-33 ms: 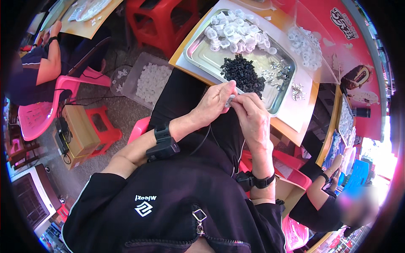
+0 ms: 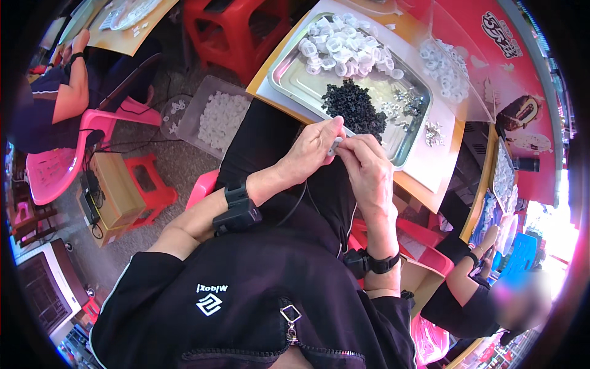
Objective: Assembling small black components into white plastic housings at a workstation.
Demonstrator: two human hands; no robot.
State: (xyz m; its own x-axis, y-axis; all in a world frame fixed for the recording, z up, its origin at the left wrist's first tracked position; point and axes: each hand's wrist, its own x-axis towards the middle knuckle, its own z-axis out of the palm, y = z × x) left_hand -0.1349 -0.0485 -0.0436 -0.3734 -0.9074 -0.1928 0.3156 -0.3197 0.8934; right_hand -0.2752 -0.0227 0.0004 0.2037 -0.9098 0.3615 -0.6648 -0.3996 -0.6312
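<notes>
At the near edge of the worktop (image 2: 430, 175), over the person's lap, both hands meet on one small white plastic part (image 2: 335, 146). The left hand (image 2: 310, 150) pinches it between thumb and forefinger, the other fingers curled in; the right hand (image 2: 369, 169) closes its fingertips on the same piece from the other side, fingers pressed together. Set against the earlier picture, nothing measurable has shifted – same grip, same hand position, same heaps – so the piece remains in hand, clear of the tray. Just beyond the hands, a metal tray (image 2: 279, 83) lies on the worktop, holding a heap of small black parts (image 2: 355, 109) at its near side, a heap of white ring caps (image 2: 338, 46) at its far side and scattered small metal pieces (image 2: 409, 104) toward its right edge. A clear bag of white rings (image 2: 445, 67) lies at the far right corner. On the floor, left of the knees, stands a clear bin of white parts (image 2: 218, 117). Each wrist carries a black band – the left wrist band (image 2: 236, 206) bears a boxy unit. Not determinable: the part's exact shape, since the fingertips cover most of it, and whether a second piece is being fitted to it. A co-worker's arm (image 2: 67, 86) is cut off at the upper left; another co-worker's hand (image 2: 488, 237) at the lower right is too small to assess.
</notes>
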